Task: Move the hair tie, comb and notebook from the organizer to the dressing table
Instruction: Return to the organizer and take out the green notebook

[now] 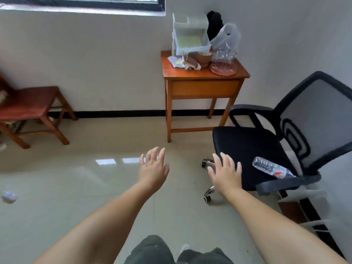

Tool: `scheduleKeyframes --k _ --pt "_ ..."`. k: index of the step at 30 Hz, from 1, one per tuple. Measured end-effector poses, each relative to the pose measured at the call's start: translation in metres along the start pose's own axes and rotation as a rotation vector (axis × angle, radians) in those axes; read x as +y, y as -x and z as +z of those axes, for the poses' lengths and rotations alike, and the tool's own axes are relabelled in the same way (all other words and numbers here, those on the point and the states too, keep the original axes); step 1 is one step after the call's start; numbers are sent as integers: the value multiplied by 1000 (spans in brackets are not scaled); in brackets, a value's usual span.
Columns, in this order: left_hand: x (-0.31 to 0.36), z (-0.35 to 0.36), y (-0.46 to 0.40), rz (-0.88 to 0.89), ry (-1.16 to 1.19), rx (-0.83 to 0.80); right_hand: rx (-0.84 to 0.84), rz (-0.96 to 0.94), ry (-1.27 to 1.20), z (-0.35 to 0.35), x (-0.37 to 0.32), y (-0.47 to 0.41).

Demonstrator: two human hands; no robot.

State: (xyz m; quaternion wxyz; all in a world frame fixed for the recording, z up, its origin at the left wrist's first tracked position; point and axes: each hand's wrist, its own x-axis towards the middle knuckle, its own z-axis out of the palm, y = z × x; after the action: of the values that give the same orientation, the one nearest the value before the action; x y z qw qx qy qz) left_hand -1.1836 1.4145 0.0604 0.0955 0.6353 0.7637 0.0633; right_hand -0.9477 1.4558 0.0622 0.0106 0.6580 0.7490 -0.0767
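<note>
A white tiered organizer (187,33) stands at the back of a small orange-brown dressing table (175,73) against the far wall. A pale green notebook (188,41) lies in its lower tray. The hair tie and comb are too small to make out. My left hand (153,168) and my right hand (225,172) reach forward over the floor, well short of the table, fingers spread and holding nothing.
Crumpled papers (183,62), a clear plastic bag (226,44) and a pink plate (222,68) crowd the tabletop. A black office chair (247,149) with a plastic bottle (270,166) on its seat stands right. A red-brown wooden chair (30,105) is at left.
</note>
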Motion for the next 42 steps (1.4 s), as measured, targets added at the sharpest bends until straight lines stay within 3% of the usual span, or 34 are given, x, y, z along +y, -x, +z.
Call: scheduleKeyframes --k 7,12,17,19,21,27,31,37,40,42 --pt "-7 -4 -191 -47 25 69 45 -94 2 -22 -21 -206" --pt "-6 -35 -353 21 46 116 83 -32 -39 -50 -48 -351" --pt "9 -79 -491 60 117 190 181 8 -122 -98 -64 -472" --pt "15 -93 -508 65 180 174 195 -29 -173 -113 -72 -487" --pt "28 -93 -603 17 249 155 184 -26 -247 -126 -75 -588" --pt "36 -96 -694 -141 497 102 221 -126 -377 -167 -86 -721" --pt "44 -94 -744 -214 715 144 117 -78 -429 -186 -92 -802" --pt "46 -81 -762 -260 687 168 4 258 -666 -190 -99 -859" --pt "41 -79 -765 -244 633 178 -22 262 -679 -190 -99 -869" --pt "38 -78 -766 -234 594 184 -44 245 -816 -191 -99 -871"
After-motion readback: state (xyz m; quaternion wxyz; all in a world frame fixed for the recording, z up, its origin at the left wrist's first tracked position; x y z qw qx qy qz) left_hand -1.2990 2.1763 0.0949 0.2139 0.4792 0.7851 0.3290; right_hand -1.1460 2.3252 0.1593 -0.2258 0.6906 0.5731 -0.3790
